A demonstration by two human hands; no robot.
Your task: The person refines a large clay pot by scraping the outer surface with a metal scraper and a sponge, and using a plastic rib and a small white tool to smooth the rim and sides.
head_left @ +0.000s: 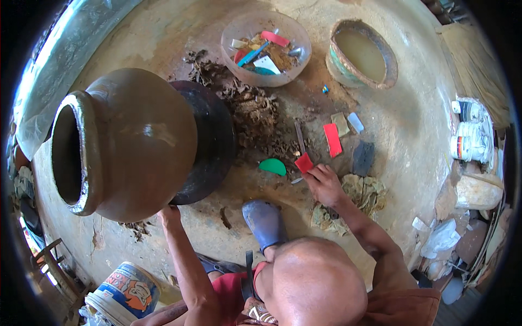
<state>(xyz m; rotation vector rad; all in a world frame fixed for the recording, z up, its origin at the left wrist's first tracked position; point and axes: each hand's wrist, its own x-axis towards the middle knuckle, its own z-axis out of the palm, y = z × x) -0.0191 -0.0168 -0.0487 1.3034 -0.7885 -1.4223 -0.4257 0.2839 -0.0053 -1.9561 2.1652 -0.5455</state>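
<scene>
One clay pot [130, 144] is lying tilted at left, left hand [169, 214] pressing flat under its belly. Two bowls [266, 48] are sitting up top. Right hand [324, 183] is pinching one red scraper [304, 163] mid-frame.

Bright, soft daylight; glare on the clay pot [136, 141]; sharp centre, fisheye bending and dark vignette at edges.

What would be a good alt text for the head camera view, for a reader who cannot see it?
Seen from above, a person sits on an earthen floor with the left hand at the base of a large brown clay pot lying on its side, and the right hand picking up a small red scraper. Nearby lie a green half-round tool, a plastic bowl of tools and a bowl of muddy water.
</scene>
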